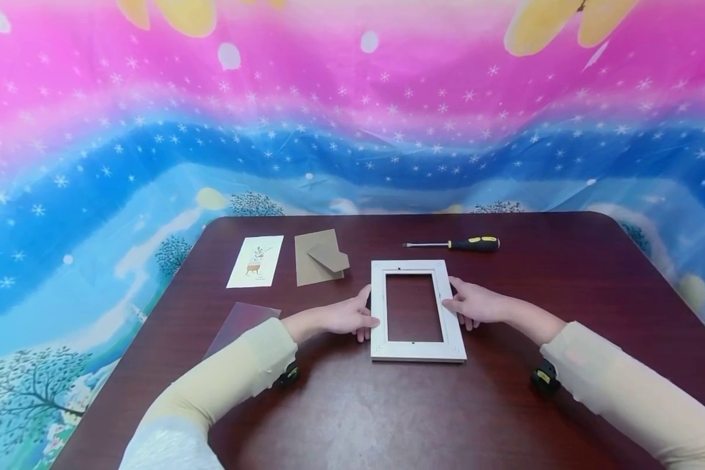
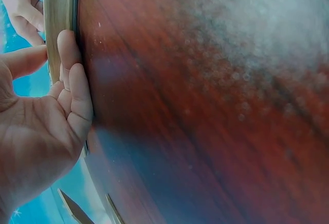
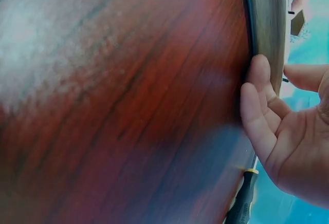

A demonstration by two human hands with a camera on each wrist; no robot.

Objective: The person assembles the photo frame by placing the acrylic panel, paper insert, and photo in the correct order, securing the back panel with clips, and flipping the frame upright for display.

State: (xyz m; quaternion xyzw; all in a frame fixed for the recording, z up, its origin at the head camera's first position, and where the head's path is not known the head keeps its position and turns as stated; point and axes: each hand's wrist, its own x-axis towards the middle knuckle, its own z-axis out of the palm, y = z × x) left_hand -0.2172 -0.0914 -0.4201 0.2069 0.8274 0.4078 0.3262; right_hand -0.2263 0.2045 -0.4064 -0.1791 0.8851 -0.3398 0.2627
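A white rectangular frame (image 1: 378, 339) with an open middle lies on the dark wooden table. My left hand (image 1: 349, 315) grips its left side, thumb on the top face and fingers along the outer edge. On the right side, my right hand (image 1: 480, 305) holds it in the same way. The left wrist view shows the left hand (image 2: 43, 126) with its fingers against the side of the frame (image 2: 59, 13). In the right wrist view, the curled fingers of the right hand (image 3: 298, 136) touch the frame's edge (image 3: 270, 23).
A printed card (image 1: 261, 261) and brown boards (image 1: 314, 267) lie at the back left. A clear sheet (image 1: 241, 326) is partly under the left forearm. Behind the frame is a screwdriver (image 1: 472, 244). A patterned cloth hangs beyond the table.
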